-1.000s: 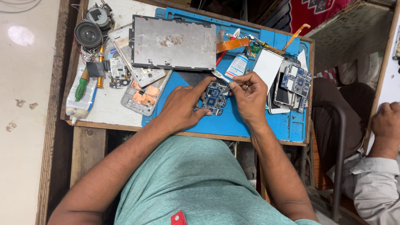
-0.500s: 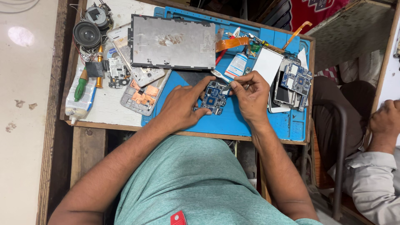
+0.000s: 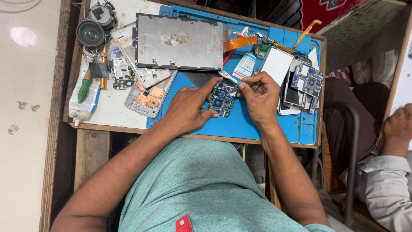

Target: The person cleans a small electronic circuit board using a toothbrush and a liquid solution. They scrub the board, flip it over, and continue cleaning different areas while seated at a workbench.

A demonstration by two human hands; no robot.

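**Both hands down on a small blue circuit board at the repair bench**

We open wide on the wooden table (image 3: 92, 144), worn and pale, and across its right part lies the blue work mat (image 3: 257, 124), taking up most of the working space. At the top of it sits the biggest item, a grey metal back panel (image 3: 178, 41), flat and rectangular, with an orange ribbon cable (image 3: 240, 43) curling off its right edge.

Over on the right of the mat there is a stack of phone parts (image 3: 300, 88), with a second blue board on top and a white rectangular sheet (image 3: 277, 64) just beside it. On the left, off the mat, lies a silver phone frame (image 3: 146, 96) with copper-coloured patches, then a round black speaker (image 3: 90, 33), and a clear bottle with a green-handled screwdriver (image 3: 84, 86) lying on it.

Now to the centre. The left hand (image 3: 189, 107) lies flat over the mat, fingers spread, pressing on the left edge of the small blue circuit board (image 3: 221, 99), which rests on the mat between the two hands. The right hand (image 3: 259, 96) is pinched tight around a thin tool (image 3: 234, 89), its tip meeting the board's upper right corner.

At the far right edge, another person's hand (image 3: 399, 126) rests well apart from the bench.
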